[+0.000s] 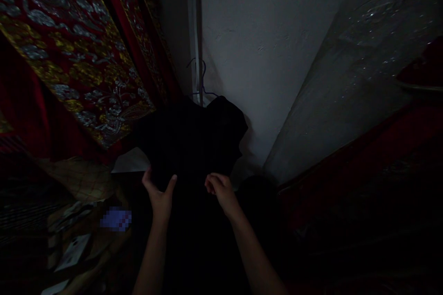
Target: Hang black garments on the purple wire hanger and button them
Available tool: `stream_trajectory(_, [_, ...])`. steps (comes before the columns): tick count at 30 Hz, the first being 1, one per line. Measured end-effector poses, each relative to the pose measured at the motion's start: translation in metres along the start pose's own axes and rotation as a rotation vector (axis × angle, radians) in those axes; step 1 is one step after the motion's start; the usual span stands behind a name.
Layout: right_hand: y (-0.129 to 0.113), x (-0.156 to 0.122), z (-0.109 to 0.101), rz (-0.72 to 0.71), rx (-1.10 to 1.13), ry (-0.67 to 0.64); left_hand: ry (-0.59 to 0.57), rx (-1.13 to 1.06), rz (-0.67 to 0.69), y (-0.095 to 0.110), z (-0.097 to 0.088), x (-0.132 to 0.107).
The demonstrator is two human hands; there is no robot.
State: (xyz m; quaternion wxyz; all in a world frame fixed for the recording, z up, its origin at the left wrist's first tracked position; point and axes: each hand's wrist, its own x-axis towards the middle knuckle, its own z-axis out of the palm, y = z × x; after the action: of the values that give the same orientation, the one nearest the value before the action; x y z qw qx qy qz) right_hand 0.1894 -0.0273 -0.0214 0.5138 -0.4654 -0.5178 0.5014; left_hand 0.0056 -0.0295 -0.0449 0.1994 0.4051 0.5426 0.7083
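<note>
A black short-sleeved garment hangs in the middle of the view on a thin wire hanger. The cloth is so dark that its folds and front details do not show. My left hand is at the garment's left side, with thumb and fingers spread apart. Against the lower front of the garment, my right hand is closed, its fingers curled in a pinch at the black cloth. What little of the cloth lies between those fingers is lost in the dark.
Red cloth with gold and silver embroidery hangs at the left. A pale pole stands before the grey wall. Clear plastic sheeting covers the right side. Cluttered items, including a white card-like piece, lie low at the left.
</note>
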Motion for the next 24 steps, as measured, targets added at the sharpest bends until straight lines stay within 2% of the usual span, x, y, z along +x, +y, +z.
stream_trajectory(2, [-0.003,-0.004,0.004,-0.012,-0.027,-0.014,0.007,0.154,0.189,-0.009,0.002,-0.006])
stream_trajectory(4, [-0.004,-0.008,0.012,-0.013,-0.022,-0.028,-0.152,0.204,0.238,-0.011,0.008,-0.015])
stream_trajectory(6, [-0.003,-0.012,0.019,0.01,0.006,-0.057,-0.355,0.175,0.176,-0.007,0.015,-0.026])
stream_trajectory(8, [-0.003,-0.015,0.022,0.043,0.028,-0.087,-0.487,0.125,0.057,-0.003,0.022,-0.033])
stream_trajectory(10, [-0.006,-0.015,0.021,0.082,0.041,-0.116,-0.532,0.097,-0.01,0.001,0.027,-0.038])
stream_trajectory(12, [-0.017,-0.008,0.016,0.116,0.064,-0.126,-0.537,0.098,0.009,0.003,0.031,-0.041])
stream_trajectory(15, [-0.055,0.023,0.003,0.108,0.131,-0.073,-0.52,0.136,0.087,0.003,0.039,-0.048])
stream_trajectory(18, [-0.113,0.068,-0.008,-0.02,0.202,0.055,-0.557,0.188,0.11,-0.005,0.05,-0.062])
stream_trajectory(20, [-0.145,0.09,-0.012,-0.083,0.24,0.087,-0.574,0.206,0.102,-0.011,0.057,-0.07])
stream_trajectory(22, [-0.162,0.098,-0.01,-0.154,0.214,0.055,-0.614,0.215,0.096,-0.011,0.063,-0.071])
stream_trajectory(24, [-0.164,0.093,-0.006,-0.256,0.146,0.014,-0.695,0.213,0.093,-0.001,0.068,-0.061])
